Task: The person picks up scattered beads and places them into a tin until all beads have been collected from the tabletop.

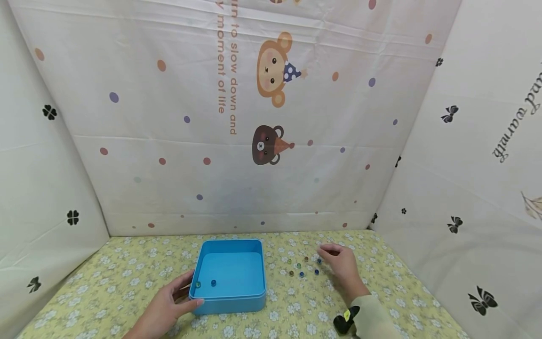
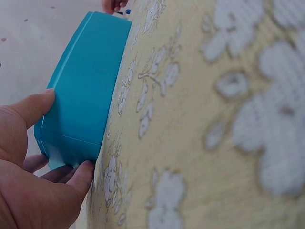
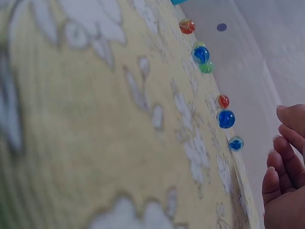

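My left hand (image 1: pixel 165 301) grips the near left corner of a blue square box (image 1: pixel 230 304), its thumb on the front wall and its fingers around the side. In the left wrist view, the thumb presses near the rim of the box (image 2: pixel 88 81). Two glass marbles, one green and one blue (image 1: pixel 213 283), lie inside. Right of the box, my right hand (image 1: pixel 342 266) is above the cloth beside a blue marble (image 1: pixel 319 260), fingers bent. No marble shows between its fingertips in the right wrist view, where a blue marble (image 3: pixel 236 143) lies nearest the hand.
Several more blue, green and reddish marbles, among them a reddish one (image 3: pixel 187 26), are scattered between the box and my right hand. A yellow flowered cloth (image 1: pixel 139 273) covers the table. Printed white curtains (image 1: pixel 228 188) hang behind and on both sides.
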{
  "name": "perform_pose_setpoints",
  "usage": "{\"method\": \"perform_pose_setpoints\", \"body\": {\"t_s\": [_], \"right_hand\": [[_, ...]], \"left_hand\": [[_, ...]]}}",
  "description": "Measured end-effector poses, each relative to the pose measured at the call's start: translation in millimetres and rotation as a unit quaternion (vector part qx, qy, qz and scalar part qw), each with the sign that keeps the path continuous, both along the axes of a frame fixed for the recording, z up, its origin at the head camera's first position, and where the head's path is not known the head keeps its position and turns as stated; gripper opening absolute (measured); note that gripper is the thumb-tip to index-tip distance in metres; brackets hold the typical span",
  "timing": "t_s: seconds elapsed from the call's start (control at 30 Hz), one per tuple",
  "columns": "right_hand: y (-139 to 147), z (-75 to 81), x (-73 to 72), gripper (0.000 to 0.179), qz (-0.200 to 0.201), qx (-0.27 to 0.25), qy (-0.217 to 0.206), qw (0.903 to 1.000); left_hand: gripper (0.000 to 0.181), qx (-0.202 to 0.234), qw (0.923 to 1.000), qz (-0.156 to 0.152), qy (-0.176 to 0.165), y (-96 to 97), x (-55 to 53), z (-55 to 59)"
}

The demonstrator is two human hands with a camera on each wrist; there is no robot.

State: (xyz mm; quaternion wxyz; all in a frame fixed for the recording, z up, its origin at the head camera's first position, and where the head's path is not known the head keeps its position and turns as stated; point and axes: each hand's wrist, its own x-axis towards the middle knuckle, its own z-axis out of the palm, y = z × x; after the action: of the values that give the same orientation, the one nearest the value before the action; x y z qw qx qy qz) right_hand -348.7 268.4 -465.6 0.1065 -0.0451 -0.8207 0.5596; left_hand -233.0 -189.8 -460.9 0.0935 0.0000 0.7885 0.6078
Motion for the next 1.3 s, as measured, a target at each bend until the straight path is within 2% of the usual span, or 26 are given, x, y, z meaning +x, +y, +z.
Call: {"method": "perform_pose_setpoints", "body": {"t_s": [0.43, 0.77, 1.3], "right_hand": [[9, -6.8, -5.7, 0.027, 0.009, 0.076, -0.029, 0.9967], [11, -8.2, -8.8, 0.022, 0.025, 0.137, -0.029, 0.9899], [10, -4.6, -6.4, 0.018, 0.037, 0.159, -0.039, 0.9859]], "left_hand": [[0.089, -0.006, 0.9999, 0.007, 0.006, 0.3, 0.1, -1.1], [0.089, -0.004, 0.9999, 0.007, 0.007, 0.5, -0.8, -1.4], [0.088, -0.001, 0.9999, 0.012, 0.012, 0.4, 0.5, -2.4]]}}
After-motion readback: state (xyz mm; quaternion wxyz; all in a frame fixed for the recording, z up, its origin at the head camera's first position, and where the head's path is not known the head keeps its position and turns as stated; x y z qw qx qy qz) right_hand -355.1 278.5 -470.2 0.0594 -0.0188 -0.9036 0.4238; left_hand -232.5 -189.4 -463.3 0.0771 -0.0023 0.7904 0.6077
